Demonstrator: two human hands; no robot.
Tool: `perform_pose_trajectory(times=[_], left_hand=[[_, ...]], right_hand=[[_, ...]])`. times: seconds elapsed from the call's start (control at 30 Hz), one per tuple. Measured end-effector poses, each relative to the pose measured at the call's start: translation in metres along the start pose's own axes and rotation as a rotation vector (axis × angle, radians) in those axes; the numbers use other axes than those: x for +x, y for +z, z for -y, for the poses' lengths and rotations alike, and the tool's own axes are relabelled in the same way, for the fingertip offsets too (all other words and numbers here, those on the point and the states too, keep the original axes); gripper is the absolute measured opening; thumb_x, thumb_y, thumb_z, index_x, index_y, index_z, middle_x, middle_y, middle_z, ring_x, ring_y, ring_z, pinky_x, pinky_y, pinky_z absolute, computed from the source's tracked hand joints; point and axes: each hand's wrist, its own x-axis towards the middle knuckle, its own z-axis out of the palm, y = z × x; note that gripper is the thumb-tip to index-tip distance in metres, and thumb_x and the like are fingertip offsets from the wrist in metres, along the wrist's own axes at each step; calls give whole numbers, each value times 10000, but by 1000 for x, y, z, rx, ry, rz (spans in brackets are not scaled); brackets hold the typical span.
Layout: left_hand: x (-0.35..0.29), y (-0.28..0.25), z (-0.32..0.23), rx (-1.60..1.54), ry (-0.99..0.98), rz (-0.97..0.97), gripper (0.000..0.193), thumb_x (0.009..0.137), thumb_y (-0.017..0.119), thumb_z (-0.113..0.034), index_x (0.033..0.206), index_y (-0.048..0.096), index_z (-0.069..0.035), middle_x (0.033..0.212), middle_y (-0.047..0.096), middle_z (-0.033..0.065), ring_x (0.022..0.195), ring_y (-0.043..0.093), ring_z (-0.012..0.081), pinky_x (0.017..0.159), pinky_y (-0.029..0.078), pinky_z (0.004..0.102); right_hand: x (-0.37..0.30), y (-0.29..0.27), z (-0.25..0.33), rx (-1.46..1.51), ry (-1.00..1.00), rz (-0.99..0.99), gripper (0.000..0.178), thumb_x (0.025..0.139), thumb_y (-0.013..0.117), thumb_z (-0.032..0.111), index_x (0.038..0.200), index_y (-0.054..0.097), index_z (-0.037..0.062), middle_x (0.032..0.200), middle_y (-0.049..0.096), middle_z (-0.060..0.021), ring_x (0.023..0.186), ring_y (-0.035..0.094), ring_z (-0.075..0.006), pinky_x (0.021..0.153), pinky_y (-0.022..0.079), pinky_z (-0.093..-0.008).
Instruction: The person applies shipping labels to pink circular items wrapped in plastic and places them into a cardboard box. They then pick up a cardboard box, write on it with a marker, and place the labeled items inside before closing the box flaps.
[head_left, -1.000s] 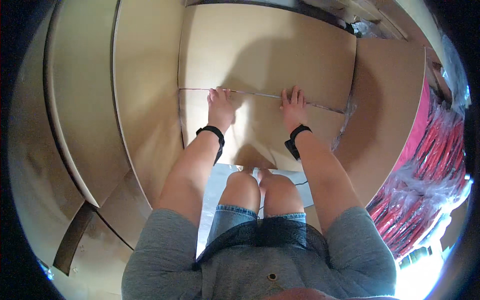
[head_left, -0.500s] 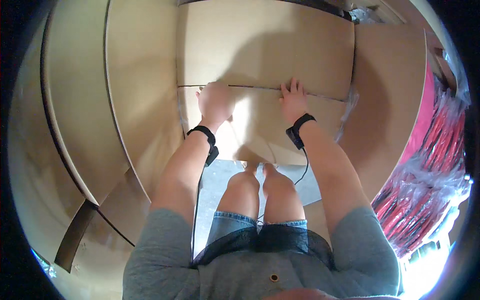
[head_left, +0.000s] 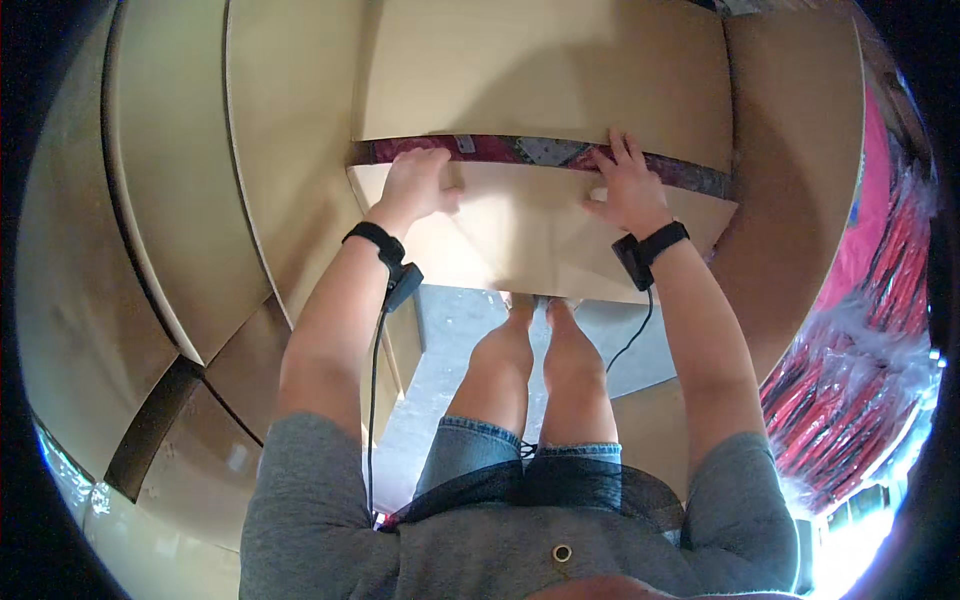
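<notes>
In front of me stands a large cardboard box with its flaps partly raised. My left hand point(head_left: 413, 186) is closed on the upper edge of the near flap point(head_left: 525, 225), its fingers curled over that edge. At the right part of the same edge, my right hand point(head_left: 630, 188) grips with the thumb on the flap's face and the fingers reaching past the edge. Between the near flap and the far flap point(head_left: 560, 85) runs a narrow gap. Dark red patterned contents point(head_left: 490, 150) show through it; their kind is hidden. Each wrist bears a black strap with a small device and cable.
Tall cardboard panels point(head_left: 170, 180) line the left side. A side flap point(head_left: 790, 180) stands at the right. Beyond it are red items in clear plastic wrap point(head_left: 850, 370) and a pink surface point(head_left: 850, 250). Grey floor point(head_left: 440, 340) shows around my legs.
The near flap's upper edge has come up and toward me, opening a gap that shows the contents. My hands have moved apart and changed from resting on the flap to gripping its edge.
</notes>
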Motion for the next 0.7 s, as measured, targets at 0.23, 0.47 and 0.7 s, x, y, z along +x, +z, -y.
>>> perform_pose_trajectory(times=[0.23, 0.47, 0.7], left_hand=[[41, 3, 6, 8, -82, 362, 553, 664, 630, -475, 905, 556, 17, 882, 599, 187, 859, 565, 341, 745, 443, 415], [63, 12, 15, 0, -82, 499, 516, 703, 596, -421, 966, 562, 22, 885, 615, 176, 870, 586, 303, 773, 445, 384], [61, 23, 25, -8, -88, 412, 475, 706, 609, -403, 943, 558, 5, 907, 603, 181, 870, 575, 323, 754, 445, 404]], right_hand=[[17, 23, -11, -26, -6, -5, 577, 612, 683, 381, 1006, 525, -9, 1379, 214, -162, 1251, 258, -320, 876, 376, -532], [31, 37, -19, 25, 23, 19, 579, 633, 651, 414, 1020, 548, -5, 1362, 254, -167, 1237, 287, -320, 911, 358, -502], [37, 43, -19, 27, 52, -4, 587, 625, 648, 421, 1042, 557, 18, 1380, 236, -141, 1238, 291, -302, 933, 347, -474]])
